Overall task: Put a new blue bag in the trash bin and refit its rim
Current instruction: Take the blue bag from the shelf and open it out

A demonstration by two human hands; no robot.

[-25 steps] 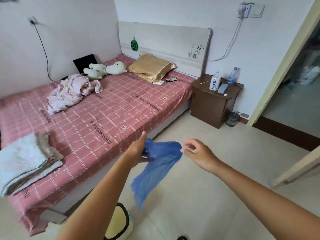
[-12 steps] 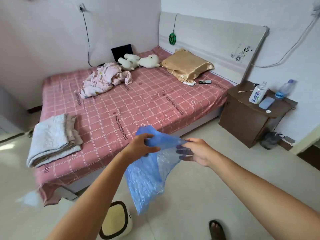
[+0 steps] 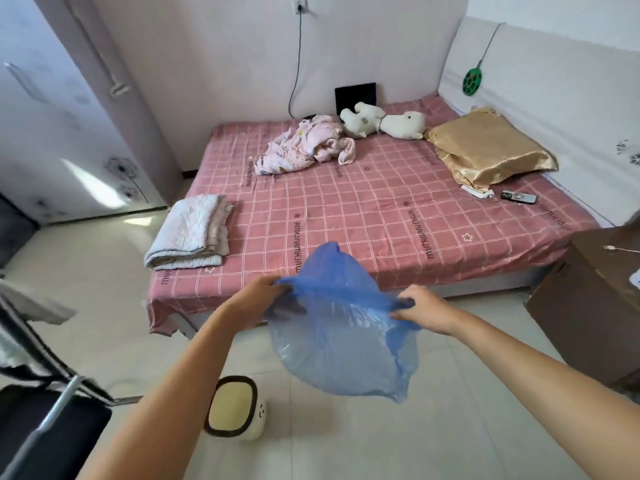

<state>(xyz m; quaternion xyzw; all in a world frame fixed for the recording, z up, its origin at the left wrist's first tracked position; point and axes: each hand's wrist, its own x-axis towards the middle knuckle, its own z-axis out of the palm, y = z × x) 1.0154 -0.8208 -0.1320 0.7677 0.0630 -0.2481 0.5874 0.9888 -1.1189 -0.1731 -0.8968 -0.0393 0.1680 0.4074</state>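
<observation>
A thin blue plastic bag (image 3: 341, 344) billows in the air in front of me, puffed out and hanging downward. My left hand (image 3: 258, 297) grips its mouth on the left side and my right hand (image 3: 420, 308) grips the mouth on the right, so the opening is stretched between them. The small cream trash bin (image 3: 232, 408) with a dark rim stands on the floor below and left of the bag, next to my left forearm. Its inside looks bare.
A bed (image 3: 363, 209) with a pink checked sheet fills the space ahead, carrying folded blankets (image 3: 190, 233), clothes, a soft toy and a gold pillow. A brown nightstand (image 3: 588, 306) stands at right. A dark chair frame (image 3: 45, 403) is at lower left. Pale tiled floor surrounds the bin.
The bag has gone from a limp strip to a puffed, open shape held at both sides. My view has swung left, bringing the wardrobe and chair into sight.
</observation>
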